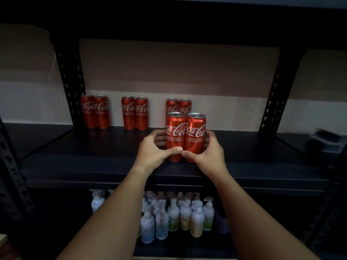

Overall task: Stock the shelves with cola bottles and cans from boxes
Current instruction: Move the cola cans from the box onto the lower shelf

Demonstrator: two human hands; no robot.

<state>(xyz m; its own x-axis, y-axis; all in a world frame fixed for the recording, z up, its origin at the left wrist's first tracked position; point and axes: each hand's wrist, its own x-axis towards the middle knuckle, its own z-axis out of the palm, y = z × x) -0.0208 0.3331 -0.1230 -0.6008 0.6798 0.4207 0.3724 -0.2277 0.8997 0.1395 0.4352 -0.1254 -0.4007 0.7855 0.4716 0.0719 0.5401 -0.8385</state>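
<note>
Gripping two front cans (185, 136) together, left hand (153, 153) and right hand (210, 154); six cans (136, 113) behind.

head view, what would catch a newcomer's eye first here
Two red cola cans stand side by side at the front middle of the dark shelf, the left hand and right hand gripping them from either side. Behind them, three pairs of cans line the back. Pale pump bottles crowd the shelf below.

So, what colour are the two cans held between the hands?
Red with white lettering and silver tops: the two cans, seen best in the head view.
</note>
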